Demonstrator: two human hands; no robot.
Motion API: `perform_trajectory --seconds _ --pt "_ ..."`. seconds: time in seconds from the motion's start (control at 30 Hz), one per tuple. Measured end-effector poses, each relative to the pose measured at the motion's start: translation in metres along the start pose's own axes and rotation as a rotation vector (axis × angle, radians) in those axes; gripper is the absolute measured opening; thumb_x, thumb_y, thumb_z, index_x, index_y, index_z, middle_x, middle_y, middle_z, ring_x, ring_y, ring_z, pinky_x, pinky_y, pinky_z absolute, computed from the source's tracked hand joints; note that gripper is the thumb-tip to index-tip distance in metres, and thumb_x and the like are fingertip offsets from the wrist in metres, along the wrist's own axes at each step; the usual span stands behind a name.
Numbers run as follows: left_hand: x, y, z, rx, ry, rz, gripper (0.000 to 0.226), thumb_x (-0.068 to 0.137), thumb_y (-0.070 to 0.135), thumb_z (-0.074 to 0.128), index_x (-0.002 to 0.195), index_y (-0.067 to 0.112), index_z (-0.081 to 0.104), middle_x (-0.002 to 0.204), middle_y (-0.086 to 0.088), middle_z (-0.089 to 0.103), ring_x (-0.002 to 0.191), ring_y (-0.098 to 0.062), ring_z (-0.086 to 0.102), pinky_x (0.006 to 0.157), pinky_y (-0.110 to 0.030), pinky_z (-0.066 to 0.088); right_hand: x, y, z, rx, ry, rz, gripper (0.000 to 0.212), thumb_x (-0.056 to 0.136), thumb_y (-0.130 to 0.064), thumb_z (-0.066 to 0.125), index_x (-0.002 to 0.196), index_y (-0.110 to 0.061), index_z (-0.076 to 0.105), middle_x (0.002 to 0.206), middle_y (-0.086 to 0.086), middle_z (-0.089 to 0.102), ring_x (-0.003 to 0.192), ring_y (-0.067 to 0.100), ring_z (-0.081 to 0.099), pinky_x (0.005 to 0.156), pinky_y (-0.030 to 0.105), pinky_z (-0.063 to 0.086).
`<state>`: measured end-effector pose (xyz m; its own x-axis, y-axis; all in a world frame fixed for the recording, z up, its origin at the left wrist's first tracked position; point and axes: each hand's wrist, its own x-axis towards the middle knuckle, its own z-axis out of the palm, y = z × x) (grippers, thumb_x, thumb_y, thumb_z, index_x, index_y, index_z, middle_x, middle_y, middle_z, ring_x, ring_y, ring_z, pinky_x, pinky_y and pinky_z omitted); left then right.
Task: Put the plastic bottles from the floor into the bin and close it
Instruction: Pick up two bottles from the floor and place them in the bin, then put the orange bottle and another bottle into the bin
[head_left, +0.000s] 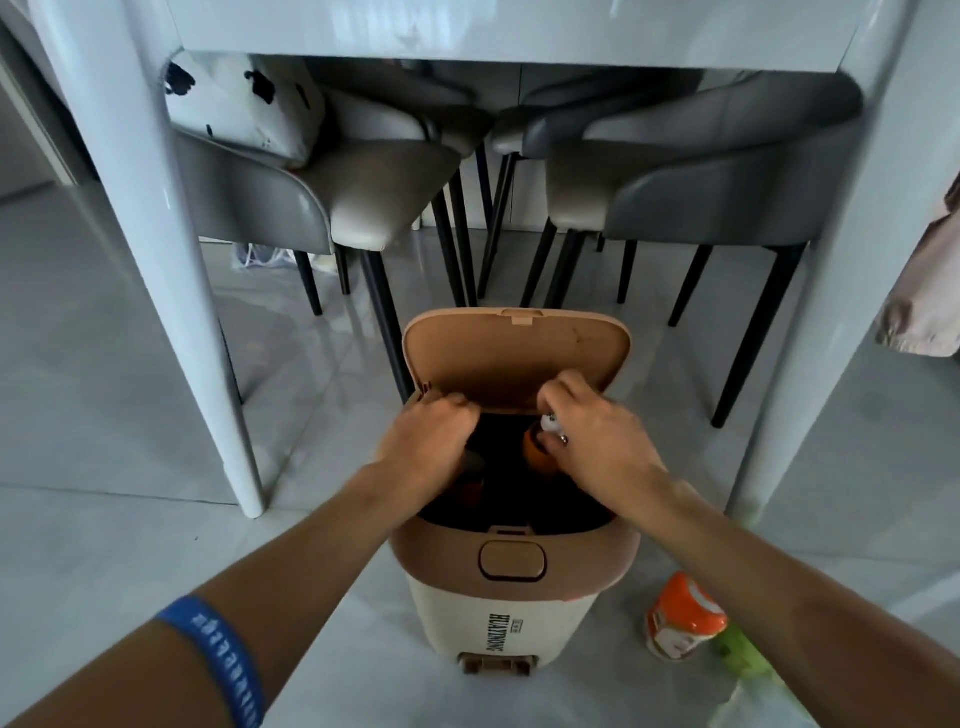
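Note:
The beige and brown pedal bin stands on the floor in front of me with its lid swung up and back. My right hand is over the opening, fingers pinched on the white cap of an orange-labelled plastic bottle that stands inside the bin. My left hand is at the back-left of the opening with its fingers curled down; a dark shape lies under it, and I cannot tell whether the hand grips it. Another orange-labelled bottle lies on the floor right of the bin.
A white table stands just behind the bin, with thick legs at left and right. Grey chairs with thin black legs are tucked under it. Something green lies beside the floor bottle. Pale cloth hangs at right.

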<state>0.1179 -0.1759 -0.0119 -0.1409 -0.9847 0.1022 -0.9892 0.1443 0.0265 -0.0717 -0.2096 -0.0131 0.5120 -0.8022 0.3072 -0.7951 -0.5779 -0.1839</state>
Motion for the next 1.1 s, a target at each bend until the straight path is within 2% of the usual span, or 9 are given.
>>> perform_trajectory --seconds 0.1,0.27,0.4,0.53,0.7,0.8,0.9,1.0,1.1 --pt "0.006 -0.002 0.005 0.156 -0.033 -0.038 0.03 0.09 0.033 0.063 0.113 0.014 0.066 0.118 -0.007 0.061 0.116 -0.029 0.047 0.095 -0.038 0.04 0.002 0.007 0.007 -0.323 -0.152 -0.088 0.016 0.089 -0.02 0.057 0.102 -0.018 0.066 0.109 0.001 0.062 0.108 0.028 0.052 0.092 0.04 0.042" --pt "0.001 0.019 -0.003 0.133 -0.102 -0.04 0.038 0.085 0.031 0.06 0.118 0.011 0.059 0.117 -0.011 0.061 0.116 -0.032 0.046 0.097 -0.04 0.04 -0.004 0.019 -0.001 -0.283 -0.218 -0.055 0.02 0.09 -0.029 0.05 0.094 -0.02 0.067 0.101 0.004 0.068 0.107 0.026 0.049 0.093 0.037 0.036" --pt "-0.001 0.056 -0.022 -0.019 0.073 0.132 0.041 0.087 0.033 0.055 0.125 0.017 0.057 0.124 -0.003 0.062 0.116 -0.028 0.05 0.097 -0.043 0.044 -0.028 0.04 -0.016 -0.077 0.012 -0.1 0.031 0.086 -0.032 0.047 0.093 -0.016 0.072 0.103 0.003 0.072 0.101 0.029 0.057 0.087 0.042 0.047" --pt "-0.01 0.113 -0.04 -0.271 0.231 0.344 0.035 0.09 0.027 0.057 0.122 0.016 0.063 0.12 -0.002 0.066 0.108 -0.026 0.056 0.092 -0.043 0.048 -0.08 0.072 -0.038 0.076 0.327 -0.064 0.014 0.084 -0.013 0.06 0.086 -0.005 0.072 0.094 0.01 0.074 0.086 0.028 0.064 0.082 0.04 0.049" --pt "-0.025 0.192 -0.016 -0.322 0.232 0.683 0.027 0.086 0.019 0.059 0.111 0.011 0.066 0.103 -0.005 0.067 0.095 -0.025 0.057 0.078 -0.042 0.051 -0.168 0.124 -0.032 0.195 0.356 0.153 0.016 0.084 -0.012 0.058 0.093 -0.007 0.07 0.095 0.008 0.073 0.081 0.025 0.067 0.074 0.039 0.052" --pt "-0.017 0.231 0.025 -0.257 -0.042 0.581 0.05 0.085 0.019 0.061 0.134 0.013 0.051 0.135 -0.009 0.053 0.117 -0.03 0.049 0.095 -0.048 0.046 -0.223 0.136 -0.009 0.178 0.255 0.32 0.024 0.082 -0.017 0.055 0.102 -0.016 0.068 0.099 0.002 0.072 0.08 0.02 0.066 0.066 0.032 0.054" --pt "-0.005 0.24 0.065 -0.13 -0.337 0.463 0.069 0.09 0.015 0.057 0.151 0.02 0.027 0.162 -0.007 0.02 0.141 -0.033 0.028 0.113 -0.049 0.029 -0.268 0.127 0.031 0.108 0.073 0.233 0.032 0.079 -0.008 0.053 0.105 -0.017 0.07 0.103 0.001 0.073 0.087 0.018 0.067 0.071 0.032 0.056" --pt "-0.003 0.243 0.102 -0.155 -0.338 0.421 0.059 0.089 0.019 0.059 0.145 0.021 0.039 0.151 -0.006 0.039 0.133 -0.031 0.042 0.108 -0.045 0.038 -0.306 0.122 0.074 -0.09 -0.187 -0.017 0.04 0.075 -0.015 0.052 0.11 -0.023 0.069 0.116 -0.002 0.071 0.098 0.022 0.067 0.08 0.036 0.058" --pt "-0.008 0.239 0.114 -0.187 -0.307 0.394 0.048 0.082 0.02 0.07 0.127 0.02 0.053 0.125 -0.005 0.054 0.116 -0.03 0.054 0.095 -0.044 0.048 -0.326 0.123 0.101 -0.179 -0.444 -0.215 0.051 0.067 -0.027 0.074 0.116 -0.026 0.064 0.125 0.001 0.066 0.11 0.027 0.063 0.084 0.039 0.057"
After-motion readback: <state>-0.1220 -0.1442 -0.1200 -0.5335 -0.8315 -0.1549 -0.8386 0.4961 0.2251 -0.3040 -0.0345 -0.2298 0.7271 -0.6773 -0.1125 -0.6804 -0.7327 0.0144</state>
